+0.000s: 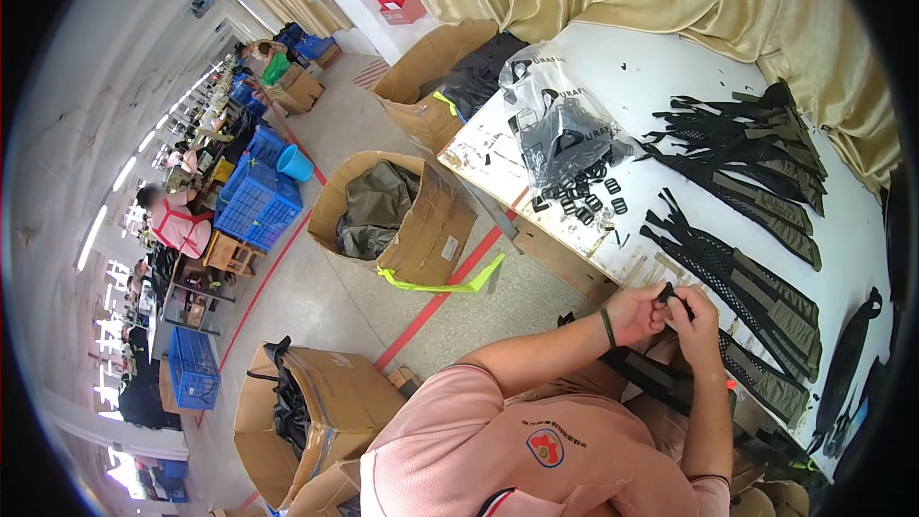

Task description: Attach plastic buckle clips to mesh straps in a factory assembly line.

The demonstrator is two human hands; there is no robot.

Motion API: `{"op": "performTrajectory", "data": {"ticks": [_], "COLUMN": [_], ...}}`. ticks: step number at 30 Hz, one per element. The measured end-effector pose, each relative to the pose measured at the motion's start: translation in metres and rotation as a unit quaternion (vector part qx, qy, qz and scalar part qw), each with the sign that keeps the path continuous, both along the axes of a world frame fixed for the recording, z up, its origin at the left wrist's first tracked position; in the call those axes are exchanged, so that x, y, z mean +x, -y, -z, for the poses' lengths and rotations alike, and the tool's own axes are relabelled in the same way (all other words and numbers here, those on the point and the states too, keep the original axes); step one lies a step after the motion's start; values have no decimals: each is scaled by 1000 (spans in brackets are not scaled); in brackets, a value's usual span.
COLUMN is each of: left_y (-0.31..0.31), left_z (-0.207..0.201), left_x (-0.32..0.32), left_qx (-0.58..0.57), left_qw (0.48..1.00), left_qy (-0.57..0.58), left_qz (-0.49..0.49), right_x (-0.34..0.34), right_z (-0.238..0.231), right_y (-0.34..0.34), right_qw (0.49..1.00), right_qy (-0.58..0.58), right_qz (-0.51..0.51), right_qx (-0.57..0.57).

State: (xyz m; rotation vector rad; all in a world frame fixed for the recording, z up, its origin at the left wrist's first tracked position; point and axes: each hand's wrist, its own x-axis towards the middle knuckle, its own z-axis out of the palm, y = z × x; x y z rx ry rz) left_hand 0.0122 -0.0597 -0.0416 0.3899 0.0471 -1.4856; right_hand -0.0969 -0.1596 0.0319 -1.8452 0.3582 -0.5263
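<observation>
Above the near edge of the white table (670,67), my left hand (635,316) and my right hand (697,323) are close together, fingers pinched on a small black piece (667,294). It looks like a strap end or a buckle; the fingers cover most of it. A dark band circles my left wrist. Below my hands a black strap-like panel (651,375) hangs over my lap. Whether it joins the held piece is hidden. Beyond my hands lie several black plastic buckles (582,203), spilling from a clear plastic bag (565,124).
Black mesh and olive strap panels (756,297) lie in rows on the table's right, with a larger heap (747,134) farther back. Cardboard boxes of dark fabric (421,230) stand on the floor at left. Blue crates (257,196) and a seated person (182,222) are farther left.
</observation>
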Motion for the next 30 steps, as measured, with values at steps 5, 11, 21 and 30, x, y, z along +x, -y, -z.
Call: {"op": "performTrajectory", "data": {"ticks": [5,11,21,30], "left_y": [0,4,-3,8], "left_z": [-4,15,3,-37], "left_x": [1,1,12,-8], "left_qx": [13,-8,41,123], "left_qw": [998,996,991,936], "left_qy": [39,54,115,322], "left_qz": [42,64,52,-75], "right_x": [-11,-16,-15,-19], "right_z": [2,2,15,11], "right_y": [12,5,9,14], "right_qw": [997,995,964,966], "right_qy": [-39,-53,-15,34], "right_qz": [-59,7,-14,67], "right_qx": [33,-86,266,-247]}}
